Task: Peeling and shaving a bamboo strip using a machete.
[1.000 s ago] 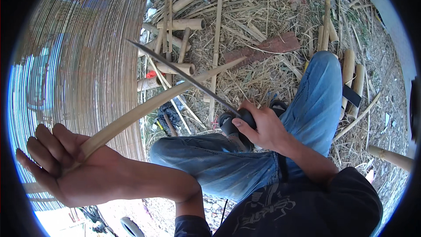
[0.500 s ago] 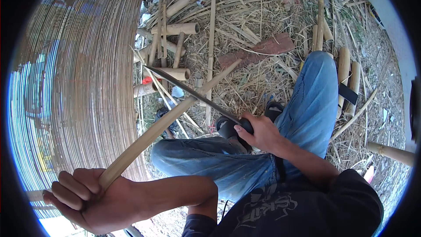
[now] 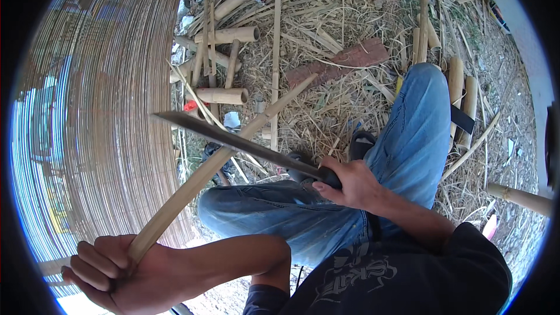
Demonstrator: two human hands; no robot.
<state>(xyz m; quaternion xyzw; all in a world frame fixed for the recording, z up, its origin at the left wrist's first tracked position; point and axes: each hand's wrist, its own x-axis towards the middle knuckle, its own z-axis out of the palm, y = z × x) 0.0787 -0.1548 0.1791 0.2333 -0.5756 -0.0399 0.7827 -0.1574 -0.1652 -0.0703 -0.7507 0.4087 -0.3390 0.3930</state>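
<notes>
Where the view begins, at its lower edge, the left hand (image 3: pixel 114 268) is closed in a fist round the near end of a bamboo strip (image 3: pixel 216 160). The strip's long axis runs diagonally from that fist, up and to the right; its far tip points toward a reddish brick (image 3: pixel 350 58) lying on the ground.

Right hand (image 3: pixel 350 184): above the denim-clad knees, clamped on the dark handle of a long knife (image 3: pixel 239 143). Blade extends leftward and slightly upward from the fist, tip pointing toward the woven bamboo mat (image 3: pixel 99 111) at the left. Blade crosses over the strip at about mid-length; contact between blade and strip cannot be told for certain.

The two hands are well apart, the left low and to the left, the right higher and near the middle, with the strip between them and beyond.

Person: seated, blue jeans, dark printed shirt, dark sandal (image 3: pixel 361 140) on one foot.

Ground beyond: straw and shavings, short cut bamboo sections (image 3: pixel 221 94), and long split bamboo lengths (image 3: pixel 275 64) lying scattered. More bamboo poles (image 3: pixel 455 79) lie beside the right knee.
</notes>
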